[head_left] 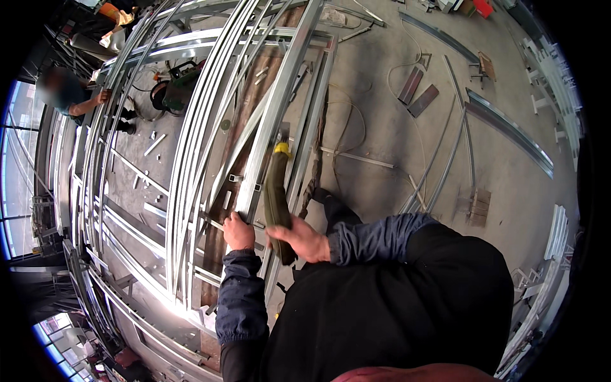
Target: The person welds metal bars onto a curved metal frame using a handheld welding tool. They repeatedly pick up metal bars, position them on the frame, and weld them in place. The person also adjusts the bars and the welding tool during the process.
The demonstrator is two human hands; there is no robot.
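My left hand [238, 231] is closed around the near end of a wide silver metal profile [275, 105], which slants away from me toward the far side. Just to its right, my right hand [307, 240] grips the near part of a long olive-green tool [275, 197]. That tool has a yellow collar [282, 149] at its far end and a small metallic part beyond it, too small to name. It lies over the frame of metal profiles, close beside the wide one. The fingers of my right hand are partly hidden behind the tool.
Several long, thin metal profiles [207, 114] run alongside on the left. Beyond them a co-worker's hand [103, 96] rests on other profiles. On the floor at right lie loose profiles [509, 132], reddish-brown plates [410, 84] and a thin hose [364, 121].
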